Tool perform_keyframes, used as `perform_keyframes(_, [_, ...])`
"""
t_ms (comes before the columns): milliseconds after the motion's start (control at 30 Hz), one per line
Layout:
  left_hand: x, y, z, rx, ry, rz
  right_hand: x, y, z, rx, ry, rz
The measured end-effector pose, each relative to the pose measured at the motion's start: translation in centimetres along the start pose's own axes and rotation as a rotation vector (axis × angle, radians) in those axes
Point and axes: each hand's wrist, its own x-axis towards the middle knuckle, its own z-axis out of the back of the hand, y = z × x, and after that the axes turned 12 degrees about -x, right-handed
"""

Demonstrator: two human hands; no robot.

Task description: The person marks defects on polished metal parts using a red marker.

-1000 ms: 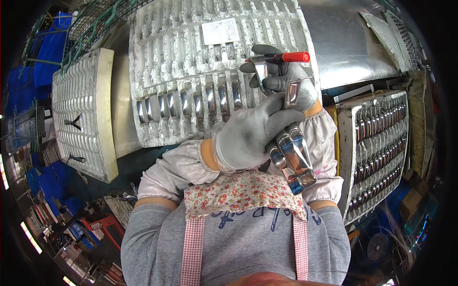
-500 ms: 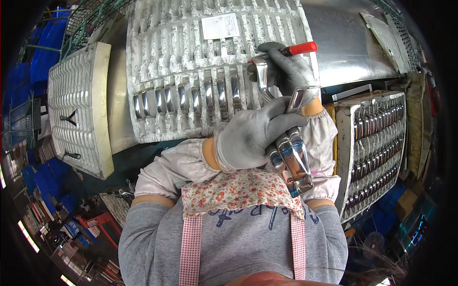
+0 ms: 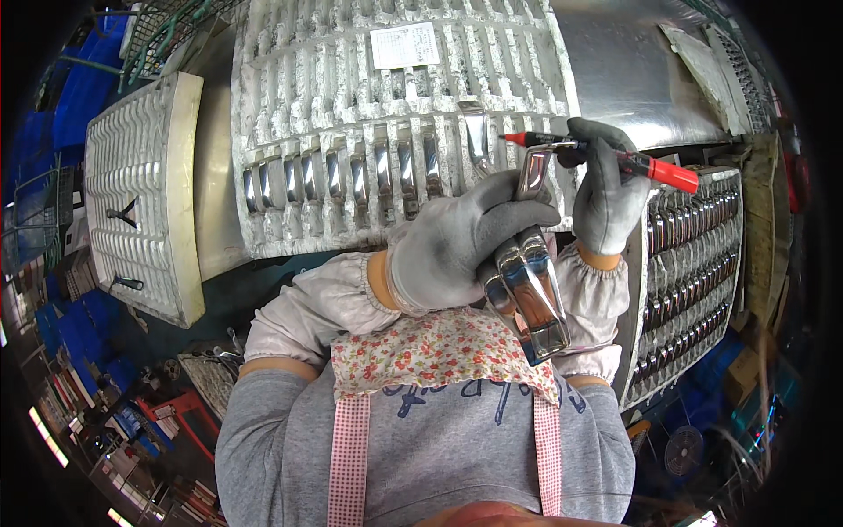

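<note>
My left hand (image 3: 452,250), in a grey glove, is closed round several bent, mirror-bright chrome metal pieces (image 3: 537,303). Their lower ends hang below the fist, and one upper end rises past the thumb. My right hand (image 3: 606,193), also gloved, grips a red and black marker pen (image 3: 676,175). Its narrow tip points left, just above the upright metal end. Another chrome strip (image 3: 475,132) stands up beyond my left fingers; whether the hand holds it or it rests on the rack cannot be told. Palm and inner fingers of the left hand are hidden.
A whitish slotted rack (image 3: 307,105) lies ahead, with a row of chrome pieces (image 3: 358,180) and a paper sheet (image 3: 405,46). A filled rack (image 3: 694,263) stands at right. Another slotted rack (image 3: 140,193) at left carries two dark pieces. Sheet metal (image 3: 641,75) lies at far right.
My right hand has moved right and down, away from the strip beyond my left fingers. The marker has swung so its tip now points left. The left hand has shifted slightly left.
</note>
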Motion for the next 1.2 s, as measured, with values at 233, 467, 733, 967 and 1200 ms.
perform_keyframes(233, [-0.8,-1.1,-0.3,-0.019,0.003,0.003,-1.5,2.0,-0.9,-0.036,0.078,-0.033])
perform_keyframes(467, [-1.1,-2.2,-0.5,0.041,0.070,0.025,-1.8,2.9,-0.9,-0.208,0.046,0.042])
perform_keyframes(733, [-0.7,-1.4,-0.6,0.028,0.085,0.073,-0.4,2.1,-1.3,-0.285,0.050,0.065])
perform_keyframes(967, [-0.1,-0.4,-0.5,0.085,0.171,0.212,1.1,1.0,-1.2,-0.080,-0.003,0.000])
perform_keyframes(1200, [0.6,0.0,-0.8,0.147,0.204,0.185,1.4,0.6,-1.3,-0.050,0.016,0.013])
